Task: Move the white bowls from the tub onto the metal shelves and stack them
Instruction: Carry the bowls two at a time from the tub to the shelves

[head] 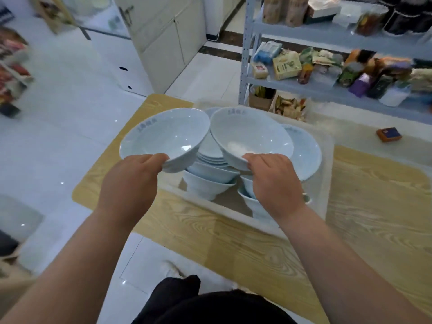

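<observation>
My left hand [131, 181] grips the near rim of a white bowl [166, 134], held tilted above the clear plastic tub [327, 164]. Beside it, my right hand [273, 181] grips the near rim of a second white bowl [252, 134], and the two rims almost touch. Below them the tub holds several more white bowls: an upright stack [210, 178], a stack of shallower dishes [210, 150] and one leaning bowl [306, 153] at the right. The metal shelves [292, 85] stand behind the tub at the upper right.
The tub rests on a low wooden table [233, 249]. The shelves are crowded with boxes and packets [287, 64]. A small orange box [389, 134] lies right of the tub. White cabinets [168, 38] stand at the back, and white tiled floor [63, 118] spreads to the left.
</observation>
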